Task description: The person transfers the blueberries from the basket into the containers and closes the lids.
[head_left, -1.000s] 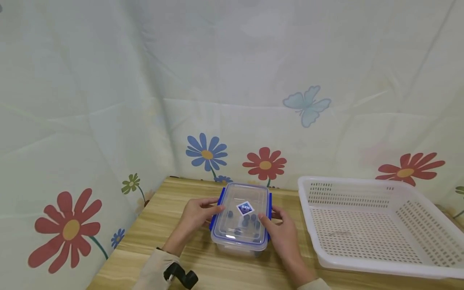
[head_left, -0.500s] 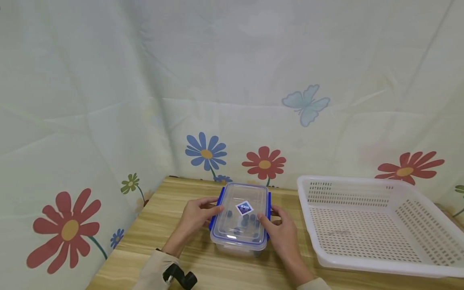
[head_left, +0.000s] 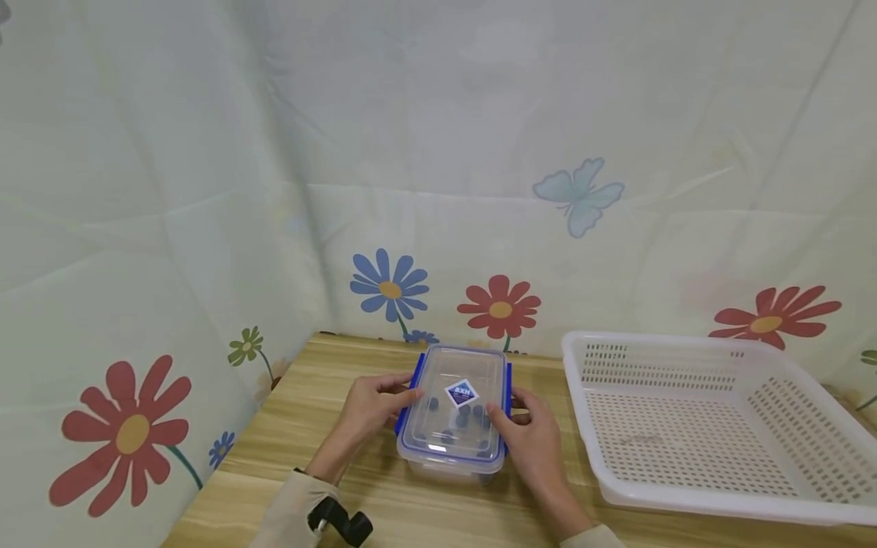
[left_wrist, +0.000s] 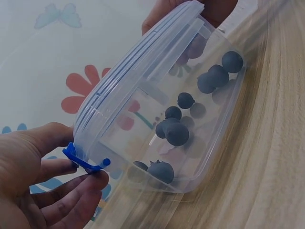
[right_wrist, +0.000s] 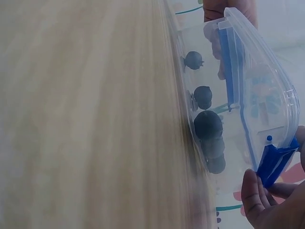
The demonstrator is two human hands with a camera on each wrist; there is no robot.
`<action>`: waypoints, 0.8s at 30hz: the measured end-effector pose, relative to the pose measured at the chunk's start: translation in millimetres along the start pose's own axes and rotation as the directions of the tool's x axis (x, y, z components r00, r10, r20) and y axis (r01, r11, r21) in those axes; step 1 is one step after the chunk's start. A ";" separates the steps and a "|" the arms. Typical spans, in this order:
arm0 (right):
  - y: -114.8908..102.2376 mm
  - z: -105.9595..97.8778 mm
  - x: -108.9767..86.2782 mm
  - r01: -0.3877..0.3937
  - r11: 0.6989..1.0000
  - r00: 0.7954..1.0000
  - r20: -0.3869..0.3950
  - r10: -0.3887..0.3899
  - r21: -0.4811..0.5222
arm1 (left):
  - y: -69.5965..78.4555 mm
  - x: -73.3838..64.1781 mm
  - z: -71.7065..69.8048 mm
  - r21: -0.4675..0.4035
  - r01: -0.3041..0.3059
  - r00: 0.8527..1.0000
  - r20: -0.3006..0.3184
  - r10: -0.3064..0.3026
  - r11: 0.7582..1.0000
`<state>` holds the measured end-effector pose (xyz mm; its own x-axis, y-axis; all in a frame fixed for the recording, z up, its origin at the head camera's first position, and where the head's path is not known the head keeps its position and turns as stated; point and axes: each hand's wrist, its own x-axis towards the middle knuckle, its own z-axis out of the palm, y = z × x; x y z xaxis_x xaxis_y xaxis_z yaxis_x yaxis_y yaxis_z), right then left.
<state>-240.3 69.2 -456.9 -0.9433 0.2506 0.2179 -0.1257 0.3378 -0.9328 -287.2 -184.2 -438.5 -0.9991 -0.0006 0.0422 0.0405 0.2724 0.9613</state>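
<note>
A clear plastic food container (head_left: 473, 367) with a blue-edged lid sits on the wooden table, a diamond-shaped sticker on top. Through its wall several blueberries (left_wrist: 177, 134) show, scattered over the bottom. On the left side my left hand (head_left: 370, 411) has its thumb on the lid's rim and fingers under the blue side clip (left_wrist: 82, 160). My right hand (head_left: 537, 441) pinches the opposite side, thumb on the lid, fingers at the other blue clip (right_wrist: 274, 162). In the right wrist view that clip lies against the container's side.
A white perforated plastic basket (head_left: 674, 498) stands close by on the right. Behind the wooden table (head_left: 329, 365) hangs a pale curtain (head_left: 438, 152) printed with flowers and a butterfly. A black strap device (head_left: 339, 521) is on the left sleeve.
</note>
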 end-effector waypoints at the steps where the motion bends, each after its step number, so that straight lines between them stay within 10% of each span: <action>1: -0.2 0.4 -0.2 0.005 1.000 1.000 -0.001 -0.005 -0.002 | -0.3 -0.1 -0.3 0.000 0.000 1.000 0.001 0.000 1.000; 24: -6.3 2.4 -4.1 -0.002 0.999 1.000 0.002 0.003 -0.039 | -0.1 0.0 -1.1 0.013 0.032 0.999 0.023 -0.032 0.999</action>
<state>-236.4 63.8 -452.6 -0.9441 0.2499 0.2150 -0.1113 0.3723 -0.9214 -287.2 -185.3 -438.3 -0.9999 0.0130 0.0047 0.0082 0.2849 0.9585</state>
